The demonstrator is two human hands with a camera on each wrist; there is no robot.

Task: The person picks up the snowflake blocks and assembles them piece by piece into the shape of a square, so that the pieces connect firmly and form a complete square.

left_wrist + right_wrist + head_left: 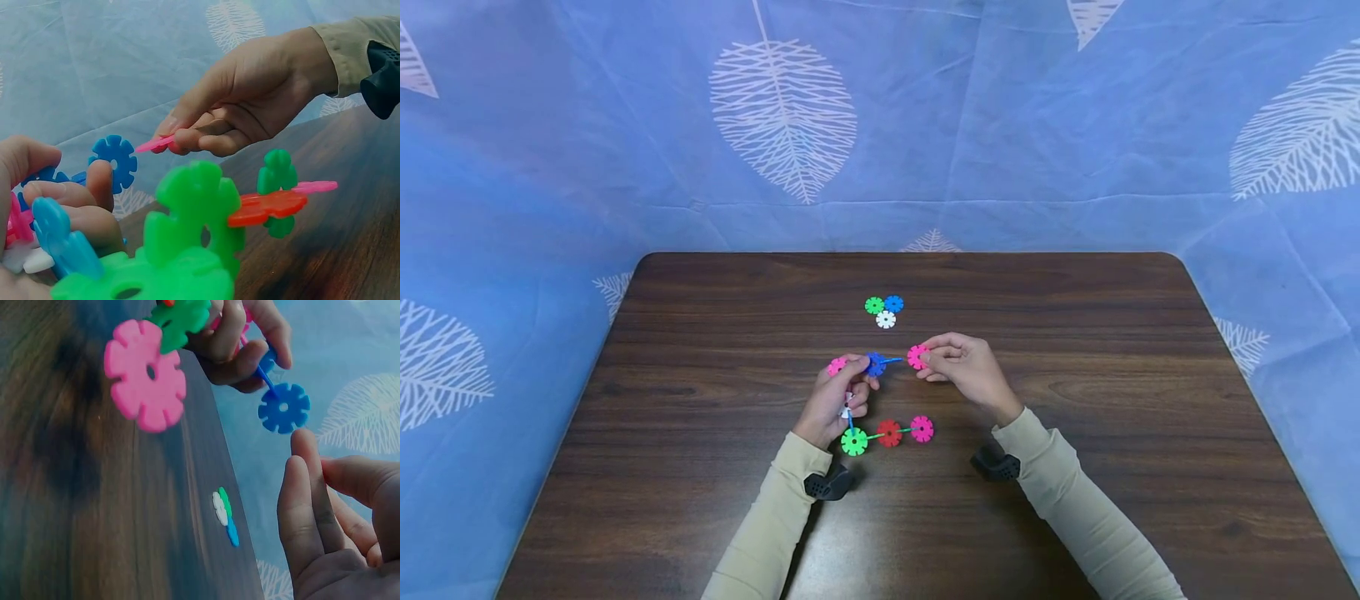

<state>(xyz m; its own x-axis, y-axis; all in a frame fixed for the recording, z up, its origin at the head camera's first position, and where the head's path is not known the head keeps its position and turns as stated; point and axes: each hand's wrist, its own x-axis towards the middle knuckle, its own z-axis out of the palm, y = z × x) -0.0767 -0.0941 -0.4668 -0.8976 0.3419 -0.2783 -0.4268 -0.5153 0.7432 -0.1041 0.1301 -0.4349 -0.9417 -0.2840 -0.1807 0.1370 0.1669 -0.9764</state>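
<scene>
My left hand (833, 404) grips a chain of slotted plastic snowflake discs, its thumb on a blue disc (876, 365). A second blue disc (284, 409) sticks out of that one toward the right hand. From the left hand the chain bends down through white and light-blue pieces to a green disc (853, 442), then a red disc (890, 432) and an end pink disc (922, 429). Between thumb and fingers my right hand (968, 367) pinches a loose pink disc (155, 144), its edge close to the outer blue disc. The left palm and fingers hide part of the chain.
Farther back on the dark wooden table (1075, 333), a green disc (874, 306), a blue disc (894, 304) and a white disc (886, 320) lie together. A blue leaf-patterned cloth (925, 125) hangs behind the table's far edge.
</scene>
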